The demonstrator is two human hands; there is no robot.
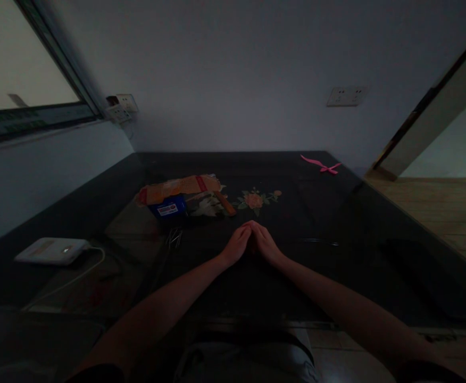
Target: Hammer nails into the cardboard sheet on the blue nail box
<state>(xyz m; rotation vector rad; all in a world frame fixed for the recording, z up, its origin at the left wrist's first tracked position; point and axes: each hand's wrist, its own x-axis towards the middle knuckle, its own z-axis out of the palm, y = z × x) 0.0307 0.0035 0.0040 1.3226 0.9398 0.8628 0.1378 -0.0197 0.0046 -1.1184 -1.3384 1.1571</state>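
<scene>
My left hand [236,243] and my right hand [266,244] rest on the dark glossy table [289,276], meeting at the fingertips in a peak. Their fingers look stretched out and lie against each other; I see no object in either hand. Ahead and to the left, a brown bar-like piece [225,204] leans by a blue box [169,206]. Over that box lies a crumpled orange-brown wrapper [177,187]. Thin metal wire pieces [174,237] lie left of my left hand. The picture is dim, so finger detail is hard to make out.
A white power-bank-like device [53,250] with a pale cable [85,272] sits at the left. A pink ribbon [324,166] lies at the far right corner. Near the right edge is a dark flat object [428,276]. Wall sockets [347,96] are behind the table.
</scene>
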